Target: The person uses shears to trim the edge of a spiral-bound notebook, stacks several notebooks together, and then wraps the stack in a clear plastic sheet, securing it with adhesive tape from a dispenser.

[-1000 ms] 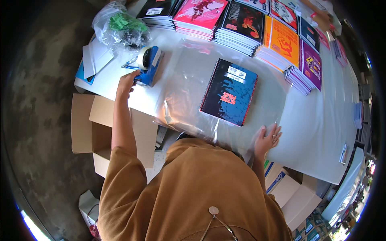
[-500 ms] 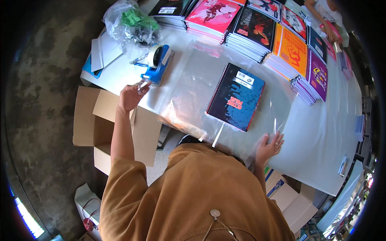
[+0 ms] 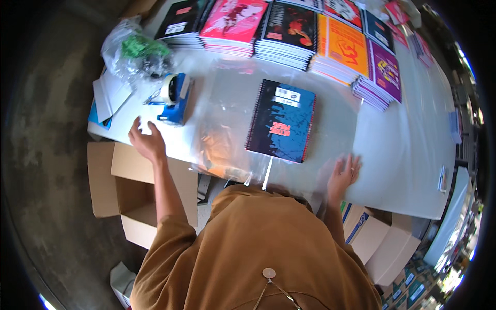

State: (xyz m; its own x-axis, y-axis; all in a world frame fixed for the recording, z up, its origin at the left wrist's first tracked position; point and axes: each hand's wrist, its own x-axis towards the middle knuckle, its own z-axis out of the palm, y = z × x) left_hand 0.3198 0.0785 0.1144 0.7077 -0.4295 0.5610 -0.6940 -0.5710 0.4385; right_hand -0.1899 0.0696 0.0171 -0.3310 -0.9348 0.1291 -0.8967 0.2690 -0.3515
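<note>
A spiral notebook point(image 3: 284, 121) with a black and blue cover lies on a large clear plastic sheet point(image 3: 227, 98) in front of me. My left hand point(image 3: 149, 142) hovers at the table's left edge, thumb and forefinger spread, with nothing visible between them. Just beyond it stands a blue tape dispenser point(image 3: 178, 103) carrying a roll of tape point(image 3: 169, 89). My right hand point(image 3: 343, 176) rests on the near right part of the sheet, its fingers stretched out and apart. Both hands are away from the notebook.
Stacks of notebooks line the far side, including pink point(image 3: 233, 20), black point(image 3: 289, 28), orange point(image 3: 342, 46) and purple point(image 3: 385, 72) ones. A clear bag with green stuff point(image 3: 137, 49) sits at the far left. Below the table are an open carton point(image 3: 132, 196) and more cardboard point(image 3: 374, 243).
My left hand has drawn back from the front of the tape dispenser and its fingers have spread. The view has shifted; my right hand stays at the sheet's near right.
</note>
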